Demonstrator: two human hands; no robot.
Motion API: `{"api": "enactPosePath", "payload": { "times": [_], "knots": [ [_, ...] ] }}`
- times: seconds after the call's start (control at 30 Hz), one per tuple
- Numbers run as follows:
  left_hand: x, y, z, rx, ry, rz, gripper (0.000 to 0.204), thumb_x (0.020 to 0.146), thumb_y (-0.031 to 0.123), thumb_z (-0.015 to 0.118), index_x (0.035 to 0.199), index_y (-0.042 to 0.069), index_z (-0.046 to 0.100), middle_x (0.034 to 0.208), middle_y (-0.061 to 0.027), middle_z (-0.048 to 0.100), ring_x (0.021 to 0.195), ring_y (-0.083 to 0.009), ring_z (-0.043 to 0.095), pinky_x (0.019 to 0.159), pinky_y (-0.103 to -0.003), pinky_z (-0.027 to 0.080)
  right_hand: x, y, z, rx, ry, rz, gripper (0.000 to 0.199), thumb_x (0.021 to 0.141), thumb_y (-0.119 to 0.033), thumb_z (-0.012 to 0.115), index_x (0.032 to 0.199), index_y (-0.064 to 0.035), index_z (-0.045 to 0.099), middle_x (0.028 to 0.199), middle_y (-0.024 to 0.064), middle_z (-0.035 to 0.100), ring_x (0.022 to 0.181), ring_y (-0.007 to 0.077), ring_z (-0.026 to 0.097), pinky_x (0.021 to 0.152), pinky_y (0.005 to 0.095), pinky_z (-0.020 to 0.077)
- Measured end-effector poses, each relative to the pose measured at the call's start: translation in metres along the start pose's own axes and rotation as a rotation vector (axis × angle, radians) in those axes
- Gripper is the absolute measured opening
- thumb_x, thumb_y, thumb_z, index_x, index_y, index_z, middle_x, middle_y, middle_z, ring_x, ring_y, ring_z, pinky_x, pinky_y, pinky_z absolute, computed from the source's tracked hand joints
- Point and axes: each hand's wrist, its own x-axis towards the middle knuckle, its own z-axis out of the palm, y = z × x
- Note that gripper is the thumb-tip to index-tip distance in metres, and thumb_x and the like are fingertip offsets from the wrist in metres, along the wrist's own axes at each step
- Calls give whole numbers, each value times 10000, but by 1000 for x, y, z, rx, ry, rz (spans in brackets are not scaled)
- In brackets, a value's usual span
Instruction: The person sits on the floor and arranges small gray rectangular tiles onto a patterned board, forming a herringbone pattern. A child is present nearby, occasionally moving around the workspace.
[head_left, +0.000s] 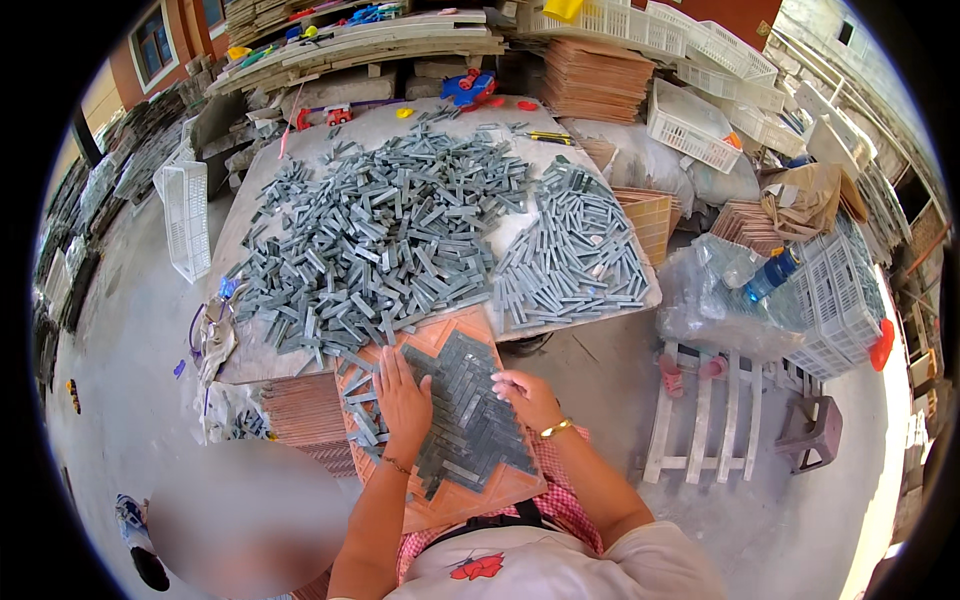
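Observation:
An orange-red tray [415, 512] with a zigzag inner edge lies tilted before my body at the table's front edge. Grey stone strips laid herringbone fashion form a mosaic sheet [470, 415] in it. My left hand [403, 398] lies flat over the mosaic's left part, fingers stretched out and side by side. Along the tray's left side, beneath and beside that hand, are several loose strips [366, 418]. At the mosaic's right edge my right hand [532, 400] has its fingers bent and their tips close together; whatever is between them is too small to make out.
A large heap of grey strips [390, 230] covers the table [262, 200], with a flatter spread [575, 250] at its right. Stacked red trays [305, 415] stand under the front left. White crates [690, 125], a slatted rack [705, 420] and a stool [808, 435] are rightward. Another person [240, 520] is near, lower left.

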Motion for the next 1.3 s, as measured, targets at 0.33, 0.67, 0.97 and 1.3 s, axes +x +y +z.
{"api": "enactPosePath", "payload": {
  "times": [0.33, 0.67, 0.97, 1.3],
  "knots": [
    [8, -19, 9, 36, -79, 134, 752, 865, 405, 555, 1375, -72, 277, 1451, -214, 273, 1361, -324, 236, 1106, -465, 171, -60, 34, -37, 119, 167, 131, 172, 864, -44, 554, 998, 40, 623, 882, 105, 667, 771, 131, 634, 691, 248, 507],
    [-42, -2, -12, 139, -135, -109, 847, 846, 488, 550, 1381, -93, 244, 1482, -229, 185, 1385, -345, 161, 1106, -505, 114, -61, 23, -33, -110, 169, -79, 157, 864, -32, 560, 996, 30, 619, 892, 118, 662, 775, 167, 658, 687, 256, 509],
    [-48, 7, -17, 100, -145, -96, 841, 864, 485, 524, 1398, -86, 211, 1480, -243, 179, 1390, -364, 131, 1101, -532, 90, -58, 14, -29, -193, 173, -141, 134, 841, -35, 583, 953, 23, 627, 850, 138, 667, 760, 222, 661, 677, 284, 505],
    [-52, 5, -14, 63, -156, -86, 815, 866, 474, 528, 1385, -88, 244, 1462, -235, 241, 1380, -341, 186, 1102, -529, 101, -59, 17, -28, -226, 169, -191, 141, 833, -49, 593, 949, 22, 631, 841, 143, 662, 748, 236, 653, 674, 299, 502]
  ]
}}
